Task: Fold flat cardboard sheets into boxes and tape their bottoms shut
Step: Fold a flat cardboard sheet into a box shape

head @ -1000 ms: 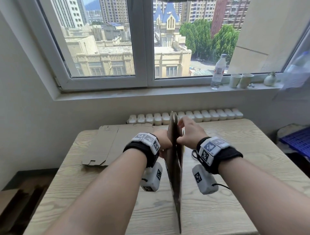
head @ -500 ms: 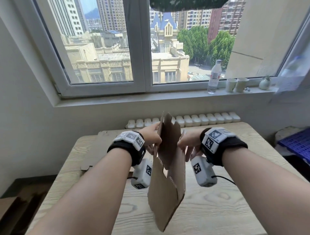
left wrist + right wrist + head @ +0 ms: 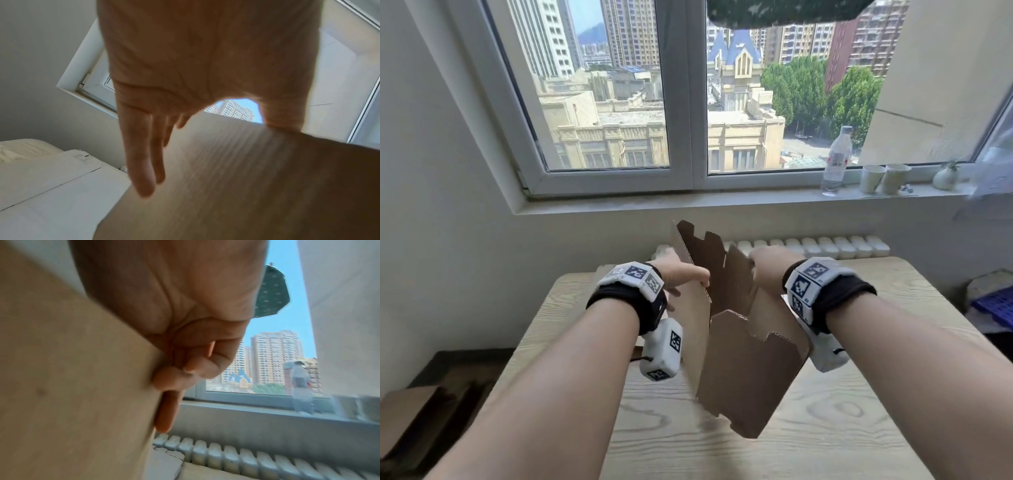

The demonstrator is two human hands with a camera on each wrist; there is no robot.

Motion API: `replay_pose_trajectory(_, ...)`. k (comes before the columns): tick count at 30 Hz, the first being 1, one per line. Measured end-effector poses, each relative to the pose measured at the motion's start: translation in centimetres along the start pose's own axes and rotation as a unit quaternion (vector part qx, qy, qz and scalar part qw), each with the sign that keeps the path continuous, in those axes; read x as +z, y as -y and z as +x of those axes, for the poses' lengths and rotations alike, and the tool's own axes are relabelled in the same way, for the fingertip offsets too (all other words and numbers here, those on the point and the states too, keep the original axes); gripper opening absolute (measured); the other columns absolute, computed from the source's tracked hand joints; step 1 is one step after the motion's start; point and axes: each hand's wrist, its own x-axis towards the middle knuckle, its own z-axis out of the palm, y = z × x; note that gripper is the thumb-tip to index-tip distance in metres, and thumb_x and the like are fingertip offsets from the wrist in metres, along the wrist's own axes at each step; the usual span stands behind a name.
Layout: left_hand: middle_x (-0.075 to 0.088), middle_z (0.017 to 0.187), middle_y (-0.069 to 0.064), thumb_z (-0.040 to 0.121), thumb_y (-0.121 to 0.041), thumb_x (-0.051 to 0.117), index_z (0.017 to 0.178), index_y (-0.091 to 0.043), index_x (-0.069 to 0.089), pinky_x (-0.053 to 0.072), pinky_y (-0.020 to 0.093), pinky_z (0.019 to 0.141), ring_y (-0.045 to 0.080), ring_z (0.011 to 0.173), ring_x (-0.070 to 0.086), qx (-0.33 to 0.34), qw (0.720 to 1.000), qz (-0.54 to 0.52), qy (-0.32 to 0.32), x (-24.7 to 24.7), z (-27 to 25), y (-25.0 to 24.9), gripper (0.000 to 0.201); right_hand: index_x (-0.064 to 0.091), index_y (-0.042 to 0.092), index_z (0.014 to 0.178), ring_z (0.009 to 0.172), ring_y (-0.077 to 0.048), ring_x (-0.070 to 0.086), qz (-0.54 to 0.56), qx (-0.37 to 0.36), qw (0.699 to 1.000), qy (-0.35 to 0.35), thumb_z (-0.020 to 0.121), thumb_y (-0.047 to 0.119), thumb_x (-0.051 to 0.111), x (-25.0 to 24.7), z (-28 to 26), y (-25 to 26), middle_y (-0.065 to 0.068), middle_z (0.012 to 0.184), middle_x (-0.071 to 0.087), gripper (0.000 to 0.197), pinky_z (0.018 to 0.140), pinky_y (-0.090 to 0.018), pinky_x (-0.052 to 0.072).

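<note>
A brown cardboard box blank (image 3: pixel 743 370) hangs in the air over the wooden table (image 3: pixel 825 428), partly spread into a tube with notched flaps on top. My left hand (image 3: pixel 681 274) grips its left panel, thumb over the top edge; in the left wrist view the fingers (image 3: pixel 144 162) lie straight along the outer face of the cardboard (image 3: pixel 236 178). My right hand (image 3: pixel 767 270) holds the right panel, and in the right wrist view its fingers (image 3: pixel 174 379) curl against the cardboard (image 3: pixel 72 386).
More flat cardboard (image 3: pixel 51 186) lies on the table behind my left hand. A white radiator (image 3: pixel 825 245) runs under the window sill, which carries a water bottle (image 3: pixel 835 161), two paper cups (image 3: pixel 872 178) and a small vase (image 3: pixel 945 176). A blue crate (image 3: pixel 996 303) sits at the right.
The blank was a flat sheet held edge-on; my hands have pulled apart and it has spread open into a tube and risen off the table.
</note>
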Motion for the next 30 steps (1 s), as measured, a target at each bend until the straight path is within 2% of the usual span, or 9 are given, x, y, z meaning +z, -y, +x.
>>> replay_pose_trajectory(3, 0.030, 0.149, 0.012, 0.055, -0.033, 0.075, 0.151, -0.026, -0.006, 0.047, 0.049, 0.098, 0.031, 0.129, 0.043, 0.018, 0.991, -0.022, -0.132, -0.6, 0.8, -0.3, 0.126, 0.058, 0.017, 0.119, 0.111, -0.028, 0.057, -0.024, -0.045, 0.999, -0.015, 0.092, 0.017, 0.045, -0.1, 0.2, 0.8, -0.007, 0.121, 0.061, 0.030, 0.084, -0.034, 0.043)
replay_pose_trajectory(5, 0.021, 0.154, 0.012, 0.063, -0.026, 0.077, 0.151, -0.026, -0.012, 0.038, 0.045, 0.108, 0.031, 0.138, 0.032, 0.029, 0.980, -0.020, -0.196, -1.4, 1.1, -0.5, 0.125, 0.056, 0.020, 0.115, 0.111, -0.027, 0.056, -0.041, -0.064, 0.997, -0.022, 0.093, 0.017, 0.044, -0.2, 0.3, 1.3, -0.003, 0.121, 0.060, 0.025, 0.081, -0.033, 0.041)
replay_pose_trajectory(11, 0.045, 0.132, 0.003, 0.068, -0.015, 0.080, 0.141, -0.017, 0.027, 0.041, 0.028, 0.092, 0.024, 0.116, 0.047, 0.025, 0.987, 0.023, -0.158, -3.5, 1.7, -0.2, 0.090, 0.056, 0.018, 0.104, 0.110, -0.031, 0.057, -0.027, -0.072, 0.996, -0.042, 0.095, 0.018, 0.045, -0.7, 0.8, 1.2, -0.008, 0.118, 0.062, 0.014, 0.077, -0.030, 0.037)
replay_pose_trajectory(16, 0.012, 0.157, 0.012, 0.066, -0.016, 0.078, 0.150, -0.033, -0.017, 0.040, 0.043, 0.106, 0.031, 0.137, 0.032, 0.028, 0.985, -0.006, -0.171, -4.2, 2.2, 0.3, 0.128, 0.056, 0.018, 0.118, 0.108, -0.030, 0.057, -0.013, -0.086, 0.994, -0.058, 0.095, 0.015, 0.044, -0.8, 1.0, 1.4, -0.007, 0.117, 0.062, 0.026, 0.075, -0.029, 0.036)
replay_pose_trajectory(21, 0.049, 0.133, 0.008, 0.057, -0.018, 0.080, 0.137, -0.024, 0.037, 0.047, 0.035, 0.091, 0.026, 0.119, 0.051, 0.056, 0.971, -0.015, -0.232, -5.7, 2.9, 0.0, 0.091, 0.055, 0.019, 0.120, 0.110, -0.029, 0.056, 0.024, -0.083, 0.994, -0.068, 0.097, 0.015, 0.042, -1.0, 1.3, 2.1, -0.007, 0.119, 0.060, 0.027, 0.075, -0.030, 0.034)
replay_pose_trajectory(24, 0.003, 0.159, 0.007, 0.063, -0.012, 0.077, 0.151, -0.037, -0.005, 0.037, 0.044, 0.109, 0.029, 0.142, 0.025, 0.041, 0.979, 0.020, -0.201, -5.6, 3.2, 0.4, 0.122, 0.052, 0.022, 0.127, 0.113, -0.029, 0.055, 0.021, -0.094, 0.993, -0.068, 0.096, 0.014, 0.043, -0.9, 1.7, 2.2, -0.007, 0.122, 0.060, 0.032, 0.075, -0.030, 0.036)
replay_pose_trajectory(26, -0.007, 0.160, 0.003, 0.065, -0.009, 0.077, 0.150, -0.038, -0.012, 0.030, 0.046, 0.113, 0.027, 0.147, 0.012, 0.051, 0.976, 0.024, -0.211, -6.2, 3.2, 0.4, 0.126, 0.048, 0.027, 0.133, 0.117, -0.029, 0.054, 0.017, -0.104, 0.992, -0.062, 0.097, 0.014, 0.043, -0.9, 1.9, 2.2, -0.006, 0.126, 0.059, 0.039, 0.079, -0.032, 0.038)
replay_pose_trajectory(28, 0.014, 0.158, 0.007, 0.067, -0.009, 0.078, 0.153, -0.031, -0.002, 0.036, 0.041, 0.109, 0.028, 0.142, 0.025, 0.045, 0.972, 0.066, -0.223, -7.4, 3.0, 0.1, 0.120, 0.048, 0.031, 0.133, 0.118, -0.029, 0.053, 0.021, -0.112, 0.992, -0.057, 0.097, 0.013, 0.043, -0.7, 2.1, 2.2, -0.004, 0.127, 0.059, 0.041, 0.086, -0.033, 0.040)
replay_pose_trajectory(30, 0.043, 0.144, 0.010, 0.069, -0.010, 0.078, 0.149, -0.021, 0.027, 0.046, 0.035, 0.097, 0.028, 0.127, 0.047, 0.013, 0.965, 0.122, -0.232, -8.7, 2.7, 0.1, 0.096, 0.053, 0.031, 0.127, 0.114, -0.028, 0.055, 0.034, -0.111, 0.992, -0.058, 0.097, 0.014, 0.043, -0.5, 2.4, 2.2, -0.004, 0.122, 0.061, 0.036, 0.085, -0.033, 0.041)
